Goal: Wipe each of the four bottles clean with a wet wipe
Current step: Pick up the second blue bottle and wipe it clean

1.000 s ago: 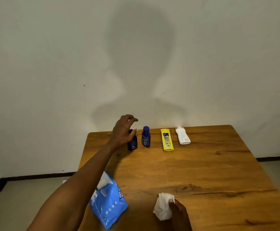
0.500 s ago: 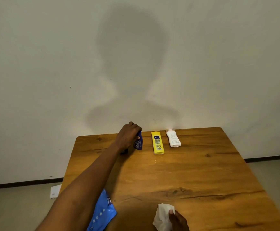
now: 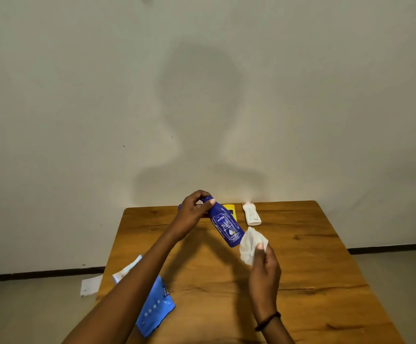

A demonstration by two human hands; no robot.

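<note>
Left hand (image 3: 194, 211), grip closed round the cap end of the blue bottle (image 3: 226, 227), holds it tilted above the worktop (image 3: 313, 269); right hand (image 3: 264, 266) pinches the wet wipe (image 3: 251, 243) just beside the bottle's base; held only at the cap, the bottle may slip or swing under wiping pressure; bottle contents not visible; yellow bottle (image 3: 232, 211) and white bottle (image 3: 251, 214) lie at the far edge; wipes pack (image 3: 156, 306) near left.
</note>
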